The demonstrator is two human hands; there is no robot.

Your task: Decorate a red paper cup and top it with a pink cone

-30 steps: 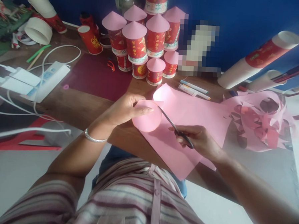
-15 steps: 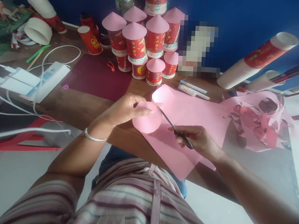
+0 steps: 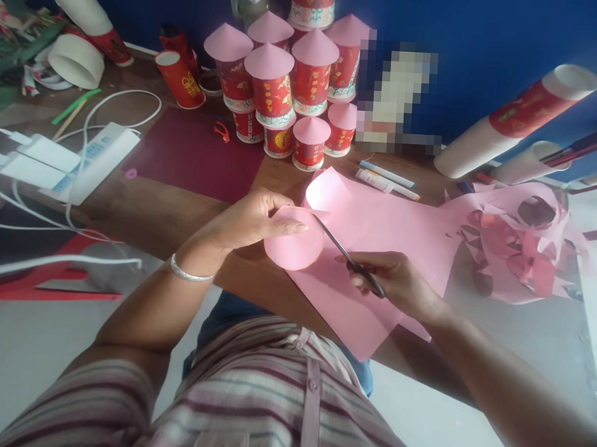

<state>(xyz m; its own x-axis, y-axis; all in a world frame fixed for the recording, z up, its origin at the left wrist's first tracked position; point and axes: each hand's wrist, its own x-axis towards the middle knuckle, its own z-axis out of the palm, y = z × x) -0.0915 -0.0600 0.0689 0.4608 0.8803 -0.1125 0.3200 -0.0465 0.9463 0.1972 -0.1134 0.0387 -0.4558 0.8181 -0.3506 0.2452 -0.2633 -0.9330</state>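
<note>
My left hand [image 3: 248, 219] pinches a round pink paper disc [image 3: 293, 242] at its upper edge, thumb on top. In my right hand [image 3: 400, 282] is a pair of black scissors [image 3: 349, 259], fingers closed through the handles. The blades point up-left and meet the disc's top right edge, where it joins a large pink paper sheet [image 3: 377, 241] that lies on the wooden table [image 3: 169, 210].
Several red paper cups with pink cone lids [image 3: 285, 89] stand at the back. A heap of pink offcuts [image 3: 518, 242] lies right. White power strip and cables [image 3: 76, 165] sit left. Two glue sticks or pens [image 3: 385, 178] lie behind the sheet. Rolled cup stacks [image 3: 514, 121] lean on the blue wall.
The scissor blades have crept a little further up-left along the disc's top edge, and the disc has dropped slightly in my left hand. Both hands otherwise stay in place.
</note>
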